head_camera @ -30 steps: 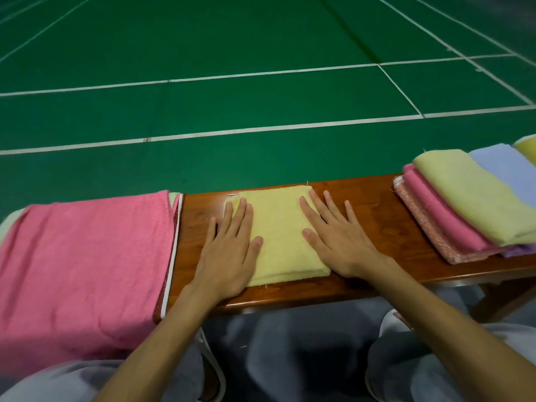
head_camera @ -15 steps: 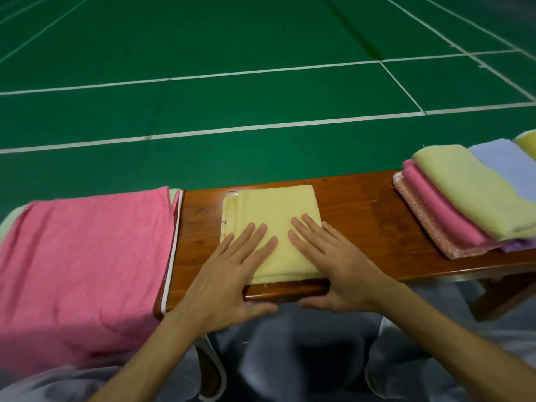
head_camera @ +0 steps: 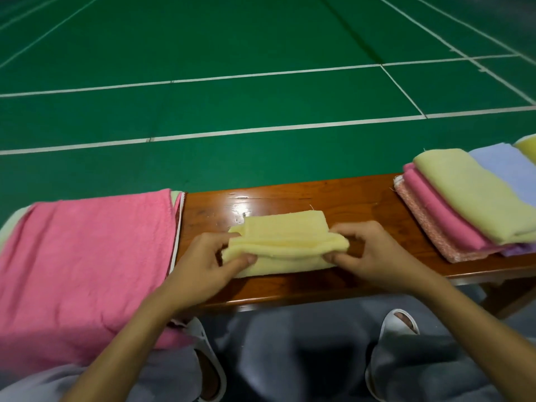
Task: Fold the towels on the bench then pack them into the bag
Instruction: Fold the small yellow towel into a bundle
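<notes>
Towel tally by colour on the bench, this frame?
Yellow: 3 (mid-fold towel, top of right stack, corner at right edge)
Pink: 2 (large left towel, right-stack pink)
Salmon patterned: 1
Lavender: 1
Pale green: 1, only an edge under the large left towel; may not be a towel
Total: 8
</notes>
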`<act>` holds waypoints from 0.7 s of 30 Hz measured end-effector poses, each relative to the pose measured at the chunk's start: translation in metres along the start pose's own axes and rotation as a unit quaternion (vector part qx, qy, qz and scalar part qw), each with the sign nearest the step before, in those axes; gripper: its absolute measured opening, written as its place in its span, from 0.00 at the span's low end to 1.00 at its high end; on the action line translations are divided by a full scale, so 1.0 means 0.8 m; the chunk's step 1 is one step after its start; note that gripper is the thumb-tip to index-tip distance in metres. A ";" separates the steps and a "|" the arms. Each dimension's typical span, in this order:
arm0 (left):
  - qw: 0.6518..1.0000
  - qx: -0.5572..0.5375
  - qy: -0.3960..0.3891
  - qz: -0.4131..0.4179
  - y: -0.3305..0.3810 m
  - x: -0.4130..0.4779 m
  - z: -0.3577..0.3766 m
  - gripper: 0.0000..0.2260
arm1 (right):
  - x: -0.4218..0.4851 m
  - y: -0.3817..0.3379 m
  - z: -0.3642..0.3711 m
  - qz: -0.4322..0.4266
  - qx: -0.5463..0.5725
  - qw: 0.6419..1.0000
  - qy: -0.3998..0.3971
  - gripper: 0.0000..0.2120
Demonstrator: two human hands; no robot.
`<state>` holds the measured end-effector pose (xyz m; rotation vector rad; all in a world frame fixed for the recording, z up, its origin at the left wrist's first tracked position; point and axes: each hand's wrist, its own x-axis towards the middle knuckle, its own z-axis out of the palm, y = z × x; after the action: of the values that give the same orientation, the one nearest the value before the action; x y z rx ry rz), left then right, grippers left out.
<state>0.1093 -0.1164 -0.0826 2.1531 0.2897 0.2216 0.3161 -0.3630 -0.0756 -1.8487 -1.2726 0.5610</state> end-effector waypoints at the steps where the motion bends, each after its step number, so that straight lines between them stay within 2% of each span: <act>1: 0.999 -0.032 0.018 -0.030 -0.001 0.006 0.001 0.08 | 0.010 0.003 -0.002 0.019 0.035 0.999 0.011 0.06; 2: 0.995 -0.056 0.041 -0.065 -0.003 0.013 0.004 0.10 | 0.021 0.007 -0.003 0.038 0.070 0.997 0.020 0.02; 5: 0.971 -0.086 0.118 -0.189 -0.010 0.036 0.017 0.17 | 0.054 0.023 0.007 0.106 0.105 0.984 0.096 0.27; 6: 0.963 -0.081 0.135 -0.217 -0.012 0.043 0.020 0.17 | 0.063 0.030 0.011 0.126 0.087 0.980 0.125 0.30; 9: 0.949 -0.056 0.176 -0.256 -0.016 0.056 0.029 0.15 | 0.078 0.041 0.024 0.172 0.020 0.969 0.175 0.28; 12: 0.937 -0.017 0.224 -0.267 -0.015 0.061 0.030 0.15 | 0.087 0.034 0.032 0.205 -0.042 0.953 0.220 0.26; 17: 0.925 0.124 0.243 -0.265 -0.005 0.058 0.033 0.19 | 0.085 0.027 0.033 0.230 -0.101 0.935 0.249 0.21; 19: 0.909 0.201 0.281 -0.232 0.003 0.054 0.030 0.21 | 0.081 0.017 0.030 0.221 -0.142 0.923 0.282 0.19; 21: 0.898 0.271 0.311 -0.152 0.009 0.055 0.028 0.25 | 0.080 0.007 0.029 0.181 -0.186 0.919 0.297 0.20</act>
<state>0.1583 -0.1253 -0.0870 2.4792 1.1661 0.7206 0.3278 -0.2968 -0.0882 -2.3502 -0.6563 -0.0897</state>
